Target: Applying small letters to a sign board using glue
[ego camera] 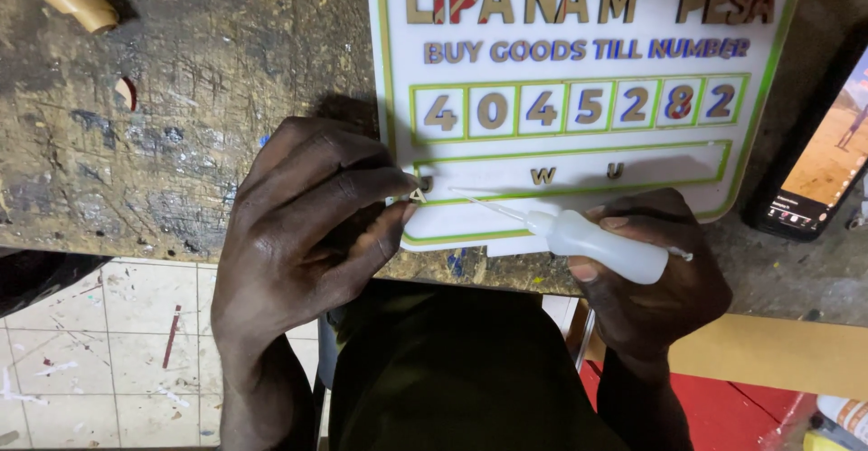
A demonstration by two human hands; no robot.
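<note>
Head view: the left hand (303, 225) pinches a small gold letter (417, 195) between thumb and forefinger, fingers closed on it, at the lower left corner of a white sign (579, 157). Most of the letter is hidden by the fingertips, so its shape is hard to make out. The right hand (655, 279) is wrapped around a small white glue bottle (601, 245), whose thin nozzle points left toward the letter; the tip looks just short of it, though whether it touches cannot be told. The sign lies on a worn, paint-stained bench (181, 117), its top cut off by the frame. A phone (818, 171) lies at the right, partly out of view. Below the bench edge, a tiled floor (99, 352) shows.
</note>
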